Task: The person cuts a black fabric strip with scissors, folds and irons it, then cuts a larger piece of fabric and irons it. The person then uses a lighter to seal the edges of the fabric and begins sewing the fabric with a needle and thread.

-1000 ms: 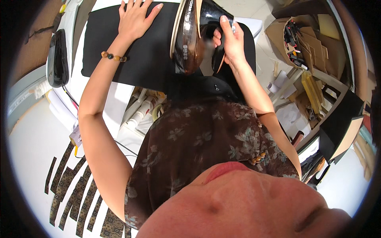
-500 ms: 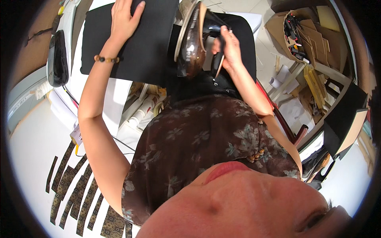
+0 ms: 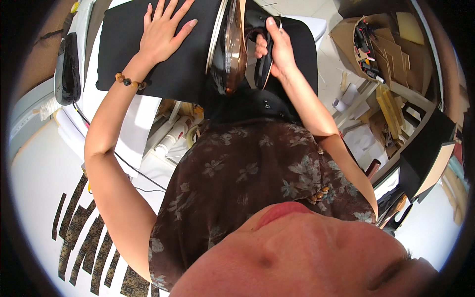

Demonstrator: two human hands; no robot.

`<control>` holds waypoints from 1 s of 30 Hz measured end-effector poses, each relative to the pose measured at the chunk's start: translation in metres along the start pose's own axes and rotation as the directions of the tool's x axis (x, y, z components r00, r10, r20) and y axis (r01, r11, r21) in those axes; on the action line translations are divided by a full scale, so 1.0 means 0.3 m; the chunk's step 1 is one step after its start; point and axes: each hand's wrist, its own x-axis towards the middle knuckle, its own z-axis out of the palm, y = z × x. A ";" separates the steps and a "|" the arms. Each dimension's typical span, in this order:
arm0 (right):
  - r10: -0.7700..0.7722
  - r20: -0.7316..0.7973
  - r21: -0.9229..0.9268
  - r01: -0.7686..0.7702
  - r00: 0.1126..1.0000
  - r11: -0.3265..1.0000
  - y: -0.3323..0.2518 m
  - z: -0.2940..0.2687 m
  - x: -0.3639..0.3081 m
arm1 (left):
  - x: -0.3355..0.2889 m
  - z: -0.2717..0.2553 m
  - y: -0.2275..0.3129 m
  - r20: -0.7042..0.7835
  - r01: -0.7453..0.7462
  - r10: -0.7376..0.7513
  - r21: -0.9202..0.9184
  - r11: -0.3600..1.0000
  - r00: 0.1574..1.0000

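Observation:
My left hand (image 3: pixel 166 37) lies flat with spread fingers on a smooth black sheet (image 3: pixel 118 59); whether that is cloth or board I cannot tell. A beaded bracelet circles the wrist. To the right, my right hand (image 3: pixel 282 52) grips the black handle of a clothes iron (image 3: pixel 232 59), fingers curled round it. The iron has a dark, glossy brown body and stands tilted at the sheet's right edge, its pale metal soleplate facing left. Its far end runs out of the picture, and I cannot tell whether the soleplate touches the sheet.
Patterned dark strips (image 3: pixel 91 242) lie on a white surface at lower left. A black case (image 3: pixel 69 67) stands at far left. On the right are a cardboard box (image 3: pixel 346 39) of tools, paper rolls (image 3: pixel 346 96) and yellow pieces (image 3: pixel 388 111). A thin cable (image 3: pixel 133 171) hangs beside my left arm.
The iron has shifted left with my right hand and turned somewhat. My left hand has come slightly nearer, and its spread fingers now show fully.

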 end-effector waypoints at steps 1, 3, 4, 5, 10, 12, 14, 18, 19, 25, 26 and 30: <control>0.017 0.008 0.008 -0.017 1.000 1.000 0.005 -0.005 -0.006 | 0.000 -0.001 -0.001 0.000 0.001 -0.001 0.005 1.000 1.000; 0.041 0.030 -0.002 -0.041 0.999 0.999 -0.016 -0.014 0.004 | -0.010 -0.001 0.006 0.005 0.009 -0.009 0.018 1.000 1.000; 0.052 0.041 -0.023 -0.051 0.998 0.998 -0.045 -0.017 0.022 | -0.013 0.000 0.009 0.004 0.007 -0.007 0.008 1.000 1.000; 0.002 0.045 -0.066 0.001 0.999 0.998 -0.054 -0.013 0.038 | -0.011 -0.003 0.012 0.004 0.007 -0.007 -0.002 1.000 1.000; 0.021 0.002 -0.063 -0.021 1.000 0.998 -0.004 0.006 -0.018 | -0.006 0.003 -0.013 -0.003 -0.016 0.016 -0.018 1.000 1.000; 0.051 0.006 -0.084 -0.050 0.999 0.995 -0.030 -0.012 0.026 | -0.011 0.013 -0.014 -0.022 -0.001 0.001 -0.008 1.000 1.000; 0.005 0.017 -0.128 -0.003 1.000 0.992 -0.023 -0.027 0.058 | -0.006 0.013 -0.008 -0.034 -0.002 0.001 -0.007 1.000 0.999; 0.123 0.016 -0.052 -0.122 0.992 0.991 0.048 -0.033 0.001 | -0.012 0.018 -0.012 -0.133 -0.008 0.001 -0.053 0.999 0.991; 0.134 0.019 -0.017 -0.133 0.991 0.991 0.053 -0.041 -0.005 | -0.018 0.028 -0.010 -0.181 -0.012 -0.001 -0.067 0.998 0.984; 0.079 0.117 0.017 -0.081 0.990 0.997 -0.048 -0.142 -0.043 | -0.179 -0.106 -0.041 0.065 -0.225 0.256 -0.307 0.925 0.964; 0.026 0.152 0.014 -0.029 0.988 0.999 -0.066 -0.127 -0.061 | -0.237 -0.139 -0.019 0.121 -0.262 0.304 -0.277 0.925 0.945; -0.026 0.186 -0.041 0.035 0.982 0.999 -0.064 -0.042 -0.090 | -0.360 -0.115 0.043 0.287 -0.246 0.240 -0.013 0.969 0.928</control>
